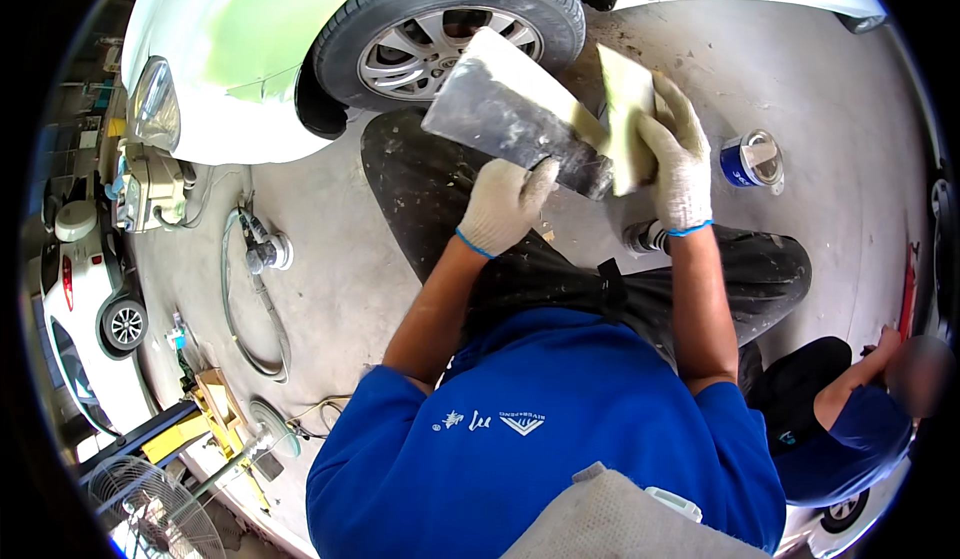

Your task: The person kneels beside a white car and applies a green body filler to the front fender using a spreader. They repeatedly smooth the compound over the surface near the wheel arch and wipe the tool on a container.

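My left hand (507, 202), in a pale knitted glove with a blue cuff, grips the near edge of a dark rectangular mixing board (500, 119). Pale yellow putty coats the board's far right side. A thin, flat putty spreader (627, 124), smeared yellowish, is held in my right hand (682, 159), gloved the same way. The fingers wrap its right side. The spreader stands tilted at the board's right end, and I cannot tell whether the two touch. Both hands are above my legs, in front of the car wheel (450, 44).
The white car body (230, 49) has a pale green patch. A blue-labelled can (752, 159) stands on the floor at right. To the left lie a sander (268, 249) and its hose (228, 289). Farther off are a fan (155, 514), a white car (85, 309) and, lower right, another person (850, 429).
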{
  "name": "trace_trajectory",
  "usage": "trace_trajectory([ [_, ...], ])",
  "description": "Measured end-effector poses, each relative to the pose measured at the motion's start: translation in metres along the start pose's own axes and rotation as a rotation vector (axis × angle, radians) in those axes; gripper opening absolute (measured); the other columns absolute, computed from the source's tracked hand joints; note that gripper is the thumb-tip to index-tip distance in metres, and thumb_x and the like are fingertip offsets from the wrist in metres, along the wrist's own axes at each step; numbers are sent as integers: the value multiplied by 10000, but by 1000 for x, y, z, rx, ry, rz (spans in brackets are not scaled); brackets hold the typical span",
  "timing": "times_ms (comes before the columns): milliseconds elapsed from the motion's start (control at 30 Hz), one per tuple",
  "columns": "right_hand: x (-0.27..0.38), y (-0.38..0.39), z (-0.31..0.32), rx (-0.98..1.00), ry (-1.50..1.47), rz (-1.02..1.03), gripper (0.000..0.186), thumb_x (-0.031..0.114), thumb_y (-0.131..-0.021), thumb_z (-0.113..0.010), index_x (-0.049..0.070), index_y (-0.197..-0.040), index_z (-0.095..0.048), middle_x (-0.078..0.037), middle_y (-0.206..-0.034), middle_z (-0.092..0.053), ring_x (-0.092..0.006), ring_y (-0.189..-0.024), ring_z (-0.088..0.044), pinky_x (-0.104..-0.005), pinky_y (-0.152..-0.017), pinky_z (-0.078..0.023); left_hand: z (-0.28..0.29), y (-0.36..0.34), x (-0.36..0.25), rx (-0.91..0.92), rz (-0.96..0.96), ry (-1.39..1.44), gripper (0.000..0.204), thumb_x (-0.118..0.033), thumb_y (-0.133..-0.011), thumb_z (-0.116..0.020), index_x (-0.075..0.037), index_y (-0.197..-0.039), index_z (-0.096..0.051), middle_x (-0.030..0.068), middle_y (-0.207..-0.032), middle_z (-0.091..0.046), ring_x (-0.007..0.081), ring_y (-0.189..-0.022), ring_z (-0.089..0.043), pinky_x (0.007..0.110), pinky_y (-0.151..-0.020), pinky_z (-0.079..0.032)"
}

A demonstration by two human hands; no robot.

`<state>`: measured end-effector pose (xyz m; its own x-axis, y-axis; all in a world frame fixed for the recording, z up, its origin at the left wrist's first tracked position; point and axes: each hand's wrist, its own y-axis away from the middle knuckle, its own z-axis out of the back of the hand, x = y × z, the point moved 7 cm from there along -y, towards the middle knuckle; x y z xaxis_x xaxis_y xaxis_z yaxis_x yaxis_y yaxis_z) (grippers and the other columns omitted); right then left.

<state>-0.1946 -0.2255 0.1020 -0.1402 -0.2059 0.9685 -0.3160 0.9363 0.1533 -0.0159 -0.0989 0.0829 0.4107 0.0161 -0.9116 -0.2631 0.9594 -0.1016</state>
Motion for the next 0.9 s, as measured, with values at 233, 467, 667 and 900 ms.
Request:
trace_trajectory([
  [233,-58,-3,38,360,90,-345,558,147,-899,-686,-111,-1385,-587,-188,-1293,-672,-232,-1177,-636,-317,-1040,-477,12,-1,-19,9,-303,-202,325,-261,-1035,-595,-1,-875,-709,238,-755,-666,446,-747,-661,497,-679,-514],
  [467,21,-9,25,487,139,-194,535,87,-915,-696,-81,-1408,-575,-169,-1238,-703,-203,-1031,-707,-314,-876,-581,-16,8,3,279,-275,-356,250,-238,-1004,-623,-11,-970,-722,194,-945,-703,405,-934,-670,479,-874,-517],
  [667,-78,3,74,476,174,-588,555,149,-910,-691,-92,-1399,-590,-165,-1249,-702,-224,-1137,-655,-326,-1023,-511,17,-6,-17,143,-301,-355,210,-147,-977,-676,25,-1092,-713,204,-1036,-730,398,-971,-690,442,-882,-529],
  [900,93,-36,22,546,46,203,528,154,-967,-678,-40,-1445,-569,-125,-1131,-723,-129,-863,-690,-240,-722,-560,-18,-21,23,282,9,-353,265,-261,-1010,-641,-1,-1021,-684,264,-925,-689,473,-892,-659,485,-736,-528],
])
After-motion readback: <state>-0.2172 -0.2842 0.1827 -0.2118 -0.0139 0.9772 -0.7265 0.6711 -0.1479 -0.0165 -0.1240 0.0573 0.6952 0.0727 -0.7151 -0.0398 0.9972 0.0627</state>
